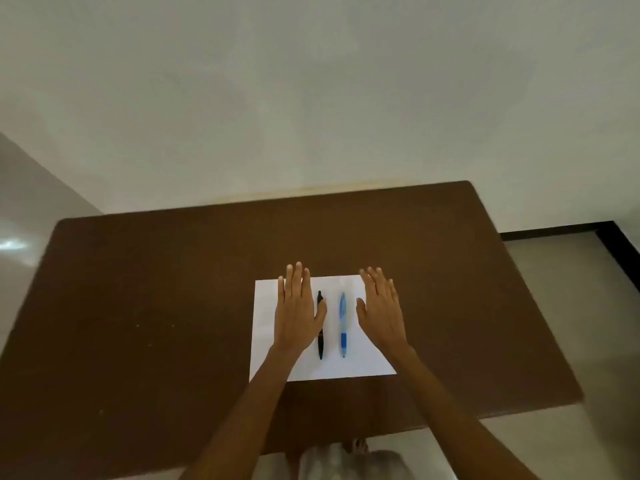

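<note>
A white sheet of paper (367,358) lies on a dark brown table (156,306). Two pens lie side by side on the sheet, pointing away from me: a black pen (320,344) on the left and a blue pen (343,323) on the right. My left hand (298,313) is held flat with straight fingers over the left half of the sheet, its thumb covering the middle of the black pen. My right hand (381,310) is flat with straight fingers over the right half, just right of the blue pen. Neither hand holds anything.
The table stands against a plain pale wall (311,98). Light floor shows to the left (27,220) and right (571,289), with a dark skirting strip (554,228) at the right. My feet show below the table's near edge (356,448).
</note>
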{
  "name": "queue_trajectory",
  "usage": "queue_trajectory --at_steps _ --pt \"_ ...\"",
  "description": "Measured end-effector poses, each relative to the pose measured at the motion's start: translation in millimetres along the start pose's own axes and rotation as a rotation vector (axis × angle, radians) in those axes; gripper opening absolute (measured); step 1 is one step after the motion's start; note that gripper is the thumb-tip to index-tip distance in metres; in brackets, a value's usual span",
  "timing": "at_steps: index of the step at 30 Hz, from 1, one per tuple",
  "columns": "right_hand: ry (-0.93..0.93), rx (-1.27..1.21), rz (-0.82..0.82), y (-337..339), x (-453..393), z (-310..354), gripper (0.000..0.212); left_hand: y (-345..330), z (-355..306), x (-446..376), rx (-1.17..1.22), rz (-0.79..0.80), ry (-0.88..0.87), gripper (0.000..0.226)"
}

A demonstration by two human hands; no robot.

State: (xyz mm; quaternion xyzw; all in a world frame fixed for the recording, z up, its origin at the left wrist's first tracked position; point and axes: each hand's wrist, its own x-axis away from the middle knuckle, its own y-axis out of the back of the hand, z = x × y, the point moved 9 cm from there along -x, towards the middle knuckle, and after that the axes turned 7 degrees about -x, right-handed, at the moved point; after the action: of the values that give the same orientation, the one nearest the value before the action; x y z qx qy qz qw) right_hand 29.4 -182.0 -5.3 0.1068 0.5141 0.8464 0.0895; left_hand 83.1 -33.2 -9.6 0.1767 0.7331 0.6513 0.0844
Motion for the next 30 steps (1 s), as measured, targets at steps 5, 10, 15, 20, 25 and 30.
queue_trajectory --at_steps 5,10,15,20,25,30 --pt "-0.073 -0.371 -0.227 -35 -27 -15 0.045 -42 22 -30 0.029 -0.14 0.008 0.071" --pt "-0.16 -0.418 -0.245 -60 -29 -30 0.036 -66 32 -36 0.126 -0.228 0.018 0.068" --pt "-0.181 -0.27 -0.062 -77 -22 -27 0.049 -64 25 -33 0.138 -0.265 0.002 0.061" --pt "-0.261 -0.428 -0.035 -65 -8 -25 0.05 -39 8 0 0.185 -0.269 -0.013 0.055" --pt "-0.35 -0.784 -0.055 -40 30 -18 0.039 -22 -8 39 0.5 -0.124 0.084 0.042" --pt "-0.198 -1.087 -0.102 -4 73 9 0.029 -18 -41 73 0.842 0.109 0.024 0.034"
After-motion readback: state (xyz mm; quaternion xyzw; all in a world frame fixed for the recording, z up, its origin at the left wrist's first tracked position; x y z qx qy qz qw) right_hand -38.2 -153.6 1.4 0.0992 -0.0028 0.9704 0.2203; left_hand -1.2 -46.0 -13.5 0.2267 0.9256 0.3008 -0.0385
